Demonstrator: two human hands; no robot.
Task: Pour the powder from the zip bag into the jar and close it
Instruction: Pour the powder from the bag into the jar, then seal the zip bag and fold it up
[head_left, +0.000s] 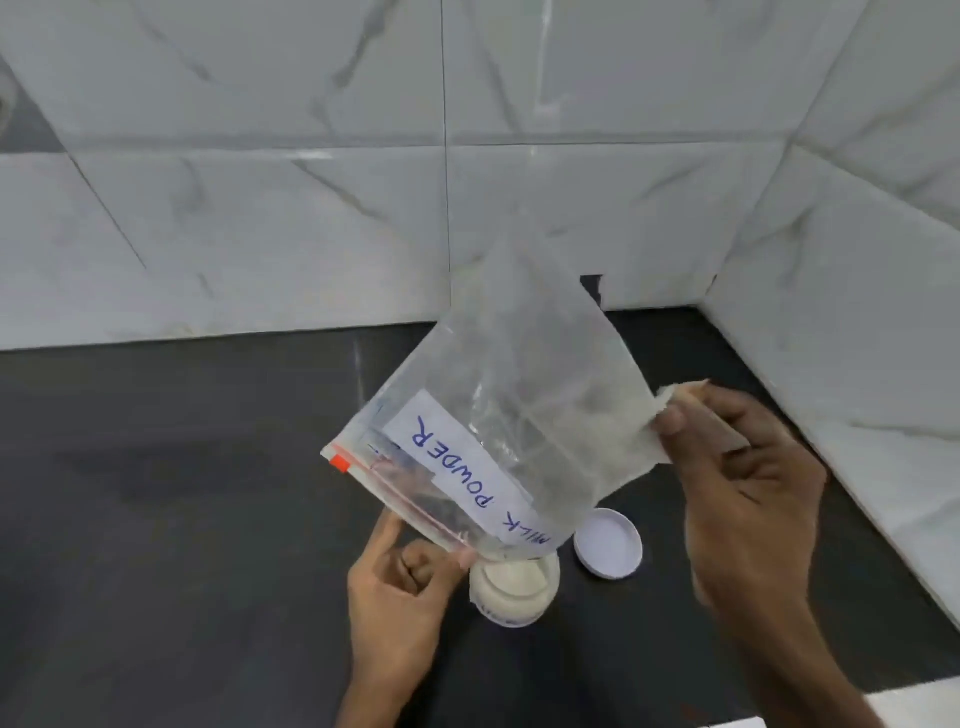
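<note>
Zip bag (509, 415) upended, mouth over open jar (514, 597), seemingly near-empty; white lid (608, 543) beside jar.

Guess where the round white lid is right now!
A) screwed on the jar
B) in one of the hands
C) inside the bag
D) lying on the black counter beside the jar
D: the round white plastic lid lies on the black counter just right of the small open white jar, untouched, while the left hand and right hand hold the clear plastic zip bag over the jar.
</note>
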